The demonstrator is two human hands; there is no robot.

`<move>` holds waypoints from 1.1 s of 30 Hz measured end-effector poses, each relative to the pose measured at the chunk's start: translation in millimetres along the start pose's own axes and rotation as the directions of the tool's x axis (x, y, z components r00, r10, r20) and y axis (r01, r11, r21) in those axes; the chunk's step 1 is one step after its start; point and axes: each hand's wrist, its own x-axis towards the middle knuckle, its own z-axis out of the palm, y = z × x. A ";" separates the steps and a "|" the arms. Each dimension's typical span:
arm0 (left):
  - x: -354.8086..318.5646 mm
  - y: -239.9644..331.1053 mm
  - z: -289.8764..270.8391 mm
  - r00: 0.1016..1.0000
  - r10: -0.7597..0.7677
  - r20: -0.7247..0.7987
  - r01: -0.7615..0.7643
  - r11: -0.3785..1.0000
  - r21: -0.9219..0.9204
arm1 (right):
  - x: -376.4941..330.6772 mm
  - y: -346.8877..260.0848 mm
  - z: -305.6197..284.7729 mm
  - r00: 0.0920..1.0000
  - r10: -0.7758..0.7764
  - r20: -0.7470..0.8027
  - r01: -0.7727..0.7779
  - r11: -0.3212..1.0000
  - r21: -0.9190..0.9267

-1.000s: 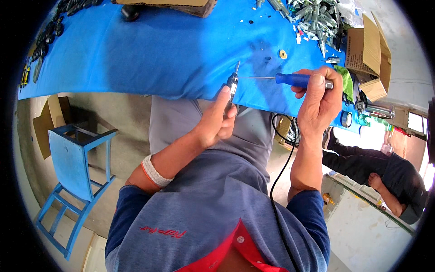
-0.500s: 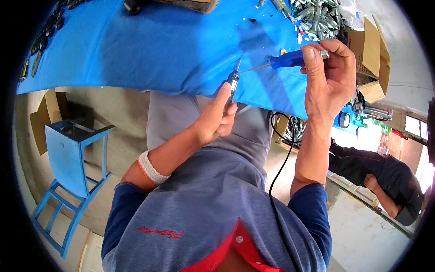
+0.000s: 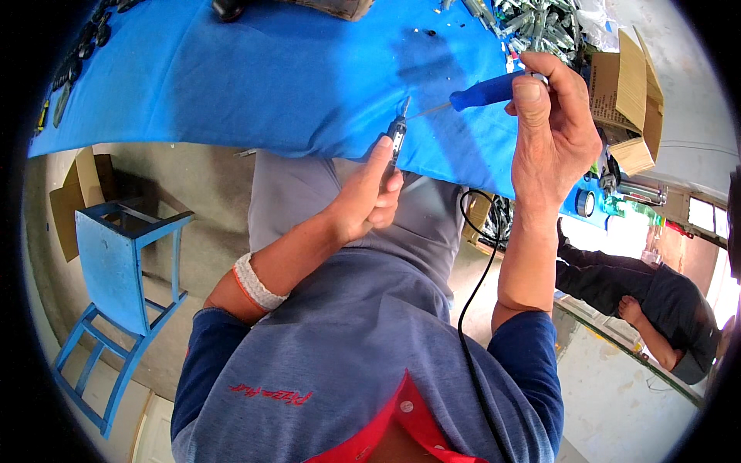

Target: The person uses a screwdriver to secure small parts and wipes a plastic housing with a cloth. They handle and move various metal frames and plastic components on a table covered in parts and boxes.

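My left hand (image 3: 364, 197) is closed round a slim black pen-like device (image 3: 397, 133) with a pale strip along its side and a thin metal tip pointing away from me. It is held just over the near edge of the blue cloth. In my right hand (image 3: 554, 147) is a screwdriver (image 3: 485, 92) with a blue handle, pinched by the handle's end between thumb and fingers. Its thin shaft points left, and the tip meets or nearly meets the device's upper part; I cannot tell if they touch.
A blue cloth (image 3: 255, 85) covers the table. A pile of clear and grey parts (image 3: 540, 35) lies at the far right, beside an open cardboard box (image 3: 629, 100). A blue chair (image 3: 116, 270) stands at left. Another person (image 3: 648, 301) is at right; a black cable (image 3: 467, 309) hangs before me.
My right hand has shifted slightly left and away from me, its grip turning a little round the screwdriver's end. My left hand and the device have barely moved.
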 end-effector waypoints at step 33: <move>0.9 0.9 -4.3 1.000 -0.012 0.023 0.012 1.000 -0.023 | 11.1 -10.7 10.3 0.990 0.139 -0.017 -0.127 0.947 0.296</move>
